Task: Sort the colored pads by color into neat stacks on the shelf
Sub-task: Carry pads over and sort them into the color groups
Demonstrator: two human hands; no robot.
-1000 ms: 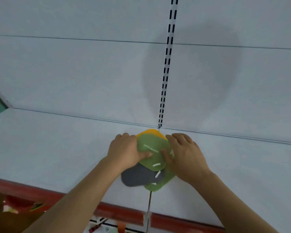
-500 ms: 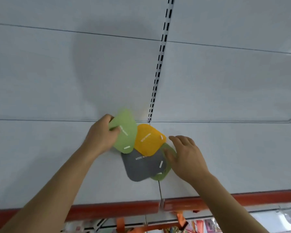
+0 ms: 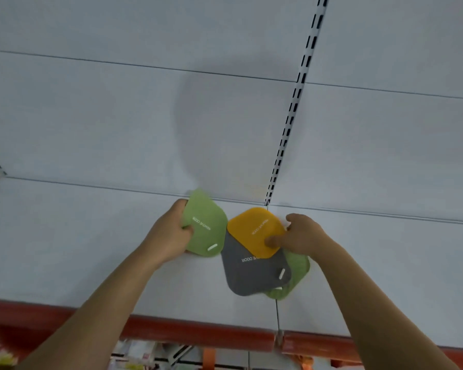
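A light green pad (image 3: 205,225) is gripped at its left edge by the left hand (image 3: 169,236), thumb on top and fingers curled behind, near the back edge of the white shelf (image 3: 64,236). Just to its right, an orange pad (image 3: 254,228) is pinched between thumb and curled fingers of the right hand (image 3: 302,236). It is overlapped onto a grey pad (image 3: 251,273), under which a second green pad (image 3: 296,273) is laid, toward the red front edge (image 3: 198,332).

Green pad (image 3: 205,225), orange pad (image 3: 255,231), grey pad (image 3: 251,276), red-edged white shelf (image 3: 64,249).
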